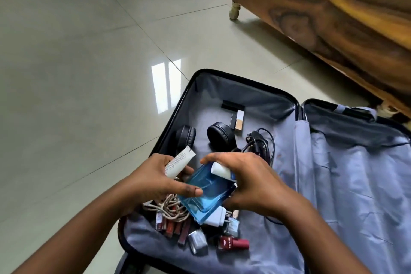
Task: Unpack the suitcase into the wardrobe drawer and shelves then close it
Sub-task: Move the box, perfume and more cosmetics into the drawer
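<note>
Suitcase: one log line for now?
suitcase: open | left hand: white tube | both hands: blue bottle | right hand: second tube

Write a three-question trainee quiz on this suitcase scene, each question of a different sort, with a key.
1. True or false: the left hand holds a white tube.
2. Multiple choice: the blue glass bottle is A) lying on the floor, B) held between both hands above the suitcase, C) standing on the wooden furniture.
3. Fill in: the black headphones lie ___ the open suitcase.

Key: 1 true. 2 B; the right hand grips it from above, with a second small white tube under its fingers. 3 inside, on the grey lining.
</note>
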